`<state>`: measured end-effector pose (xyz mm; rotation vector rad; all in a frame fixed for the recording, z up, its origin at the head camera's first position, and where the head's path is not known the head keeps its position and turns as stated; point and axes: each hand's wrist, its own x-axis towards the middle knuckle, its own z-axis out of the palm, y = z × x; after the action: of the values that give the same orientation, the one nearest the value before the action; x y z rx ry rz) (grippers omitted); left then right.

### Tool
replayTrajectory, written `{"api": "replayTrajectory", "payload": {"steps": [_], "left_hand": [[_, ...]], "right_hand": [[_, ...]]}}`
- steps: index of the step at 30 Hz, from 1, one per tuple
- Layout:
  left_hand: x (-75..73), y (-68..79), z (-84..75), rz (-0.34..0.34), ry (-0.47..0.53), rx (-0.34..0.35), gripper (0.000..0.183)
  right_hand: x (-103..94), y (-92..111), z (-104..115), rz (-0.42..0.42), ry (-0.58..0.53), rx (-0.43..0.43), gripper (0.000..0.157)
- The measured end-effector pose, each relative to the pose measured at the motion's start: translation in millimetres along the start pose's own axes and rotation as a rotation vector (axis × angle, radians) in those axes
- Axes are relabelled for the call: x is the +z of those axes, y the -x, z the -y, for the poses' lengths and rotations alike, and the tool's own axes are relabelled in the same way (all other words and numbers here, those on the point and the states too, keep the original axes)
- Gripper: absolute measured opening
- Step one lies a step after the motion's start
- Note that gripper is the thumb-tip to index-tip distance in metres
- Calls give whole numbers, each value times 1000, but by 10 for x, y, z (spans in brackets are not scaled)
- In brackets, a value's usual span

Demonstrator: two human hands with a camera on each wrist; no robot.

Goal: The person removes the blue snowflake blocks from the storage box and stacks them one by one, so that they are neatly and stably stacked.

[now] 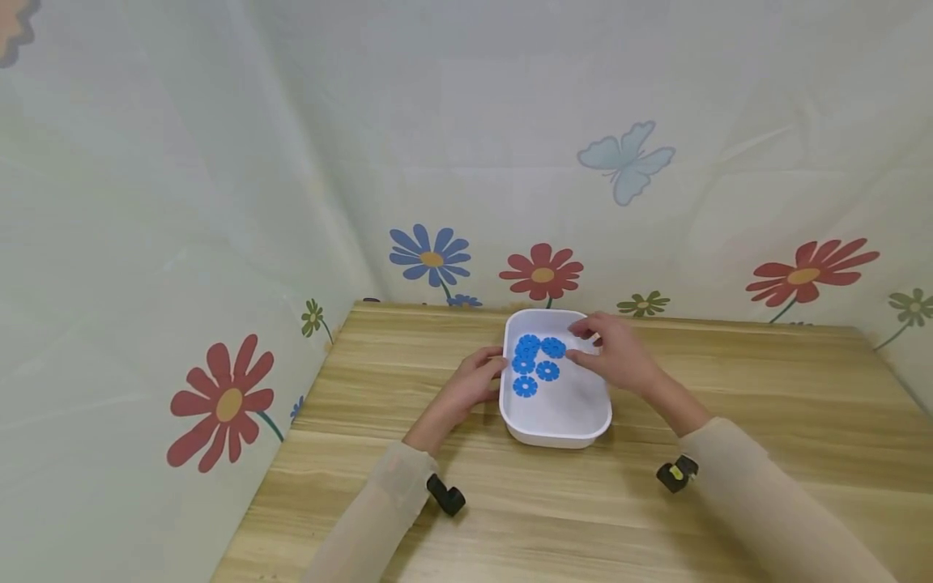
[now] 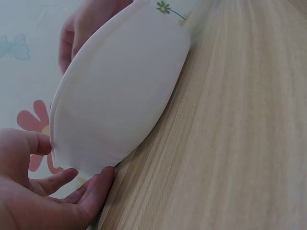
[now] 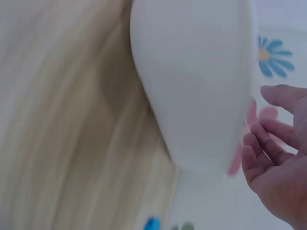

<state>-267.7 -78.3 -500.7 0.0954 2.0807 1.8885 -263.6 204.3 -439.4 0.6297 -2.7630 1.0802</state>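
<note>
A white plastic tub (image 1: 557, 413) stands on the wooden table, with several blue notched discs (image 1: 525, 386), snowflake-like with a central hole, lying inside toward its left and far part. At the tub's left side, my left hand (image 1: 474, 379) holds it; the left wrist view shows the thumb at the rim and fingers (image 2: 98, 191) low against the outer wall. My right hand (image 1: 618, 352) reaches over the right rim, its thumb and fingers apart near the rightmost blue disc. Between those fingers I see nothing held, and in the right wrist view they are loosely bent.
The wooden table (image 1: 751, 389) extends on both sides of the tub. Behind it hangs a pale curtain (image 1: 503, 154) printed with flowers and a butterfly. A small bright blue thing (image 3: 152, 224) shows at the bottom of the right wrist view, too blurred to identify.
</note>
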Motion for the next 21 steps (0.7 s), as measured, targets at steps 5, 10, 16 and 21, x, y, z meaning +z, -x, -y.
{"api": "replayTrajectory", "payload": {"steps": [5,10,16,21], "left_hand": [[-14,6,15,8,10,1,49],[-25,10,22,16,30,15,50],[-20,-6,24,29,69,30,50],[-7,-3,11,32,62,28,48]], "right_hand": [[324,-91,141,87,-45,-12,44],[586,-177,189,151,-22,-36,44],[756,-228,163,226,29,-10,40],[810,-230,138,254,65,0,37]]}}
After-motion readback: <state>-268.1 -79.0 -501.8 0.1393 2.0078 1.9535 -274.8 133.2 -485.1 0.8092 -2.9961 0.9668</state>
